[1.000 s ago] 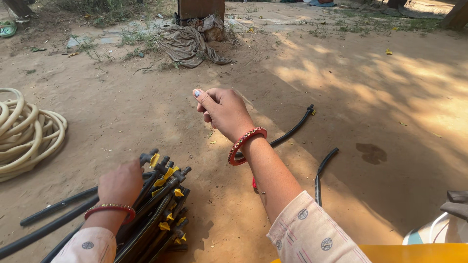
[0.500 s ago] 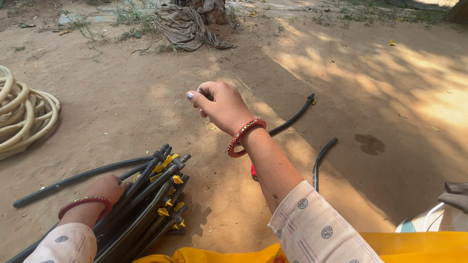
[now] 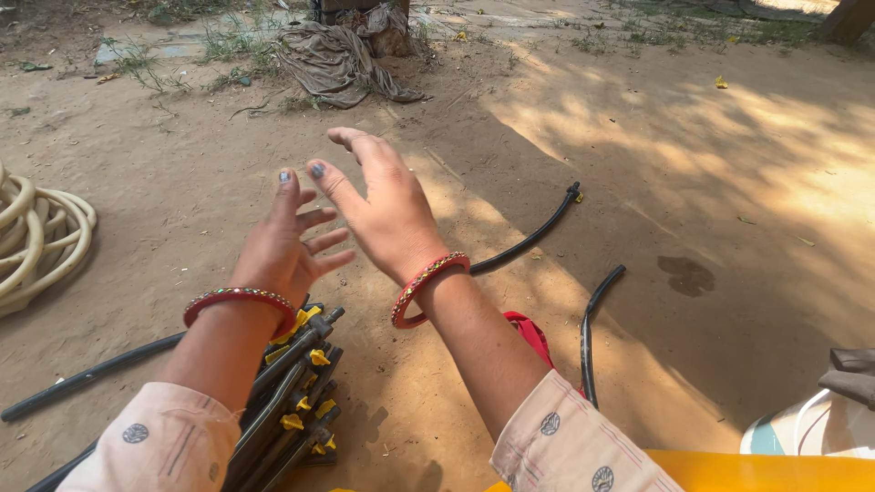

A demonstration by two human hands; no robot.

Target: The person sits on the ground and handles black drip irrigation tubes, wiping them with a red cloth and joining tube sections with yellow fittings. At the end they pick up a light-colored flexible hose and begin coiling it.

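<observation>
Both our hands have lifted since a moment ago: our left hand has left the bundle of black pipes and hangs beside our right hand, fingers spread, holding nothing. We judge this a pause between pipes; the bundle lies below our left wrist, two loose pipes on the dirt ground to the right.

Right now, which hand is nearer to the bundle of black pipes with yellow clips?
Left. The left hand is raised open just above the bundle, not touching it. The right hand is also open, farther up and to the right, over bare dirt.
</observation>
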